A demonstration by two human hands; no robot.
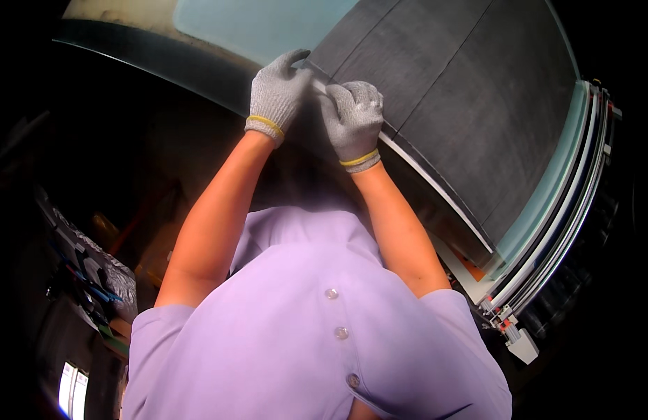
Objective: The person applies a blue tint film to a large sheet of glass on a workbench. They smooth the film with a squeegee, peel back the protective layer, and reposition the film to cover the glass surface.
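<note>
Lilac shirt [296, 301], left hand [278, 92] and right hand [355, 122] half-curled at seamed dark panel [478, 112], grip unclear, dim room [51, 322].

A hand could pass over the dark grey panel [471, 105] at upper right, or across the pale blue-green sheet [261, 28] at top centre. The left hand [278, 91] and right hand [355, 119] crowd the panel's left corner; long rails [583, 210] border the right side; the lilac shirt [289, 315] fills the lower centre.
</note>
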